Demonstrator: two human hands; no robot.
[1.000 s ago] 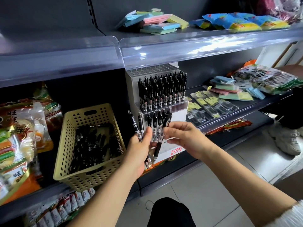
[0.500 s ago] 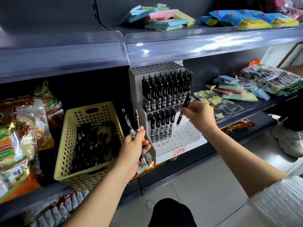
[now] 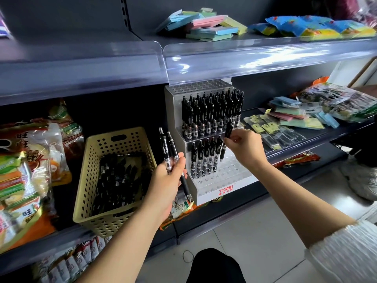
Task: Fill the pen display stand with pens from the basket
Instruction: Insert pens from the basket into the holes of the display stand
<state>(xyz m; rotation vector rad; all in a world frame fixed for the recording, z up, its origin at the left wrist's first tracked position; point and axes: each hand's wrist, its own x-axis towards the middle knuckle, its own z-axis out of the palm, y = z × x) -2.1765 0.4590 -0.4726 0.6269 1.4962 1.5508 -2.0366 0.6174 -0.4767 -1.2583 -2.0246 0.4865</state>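
Observation:
The white tiered pen display stand point(image 3: 228, 180) sits on the middle shelf; its upper row is packed with black pens and its lower row holds several at the left. My right hand point(image 3: 243, 149) pinches one black pen point(image 3: 226, 139), tip down over the lower row's holes. My left hand point(image 3: 168, 180) grips two black pens point(image 3: 168, 149) upright, between the stand and the basket. The beige perforated basket point(image 3: 95, 174) to the left holds a heap of black pens point(image 3: 120, 178).
Snack bags point(image 3: 30, 170) crowd the shelf left of the basket. Sticky notes and packaged refills point(image 3: 285, 127) lie right of the stand. A clear shelf lip point(image 3: 224, 62) overhangs the stand. Another person's shoe point(image 3: 359, 178) stands on the floor at right.
My right hand took one pen from the left hand's bunch, carried it to the stand and lowered it toward the lower row. The left hand now holds two pens.

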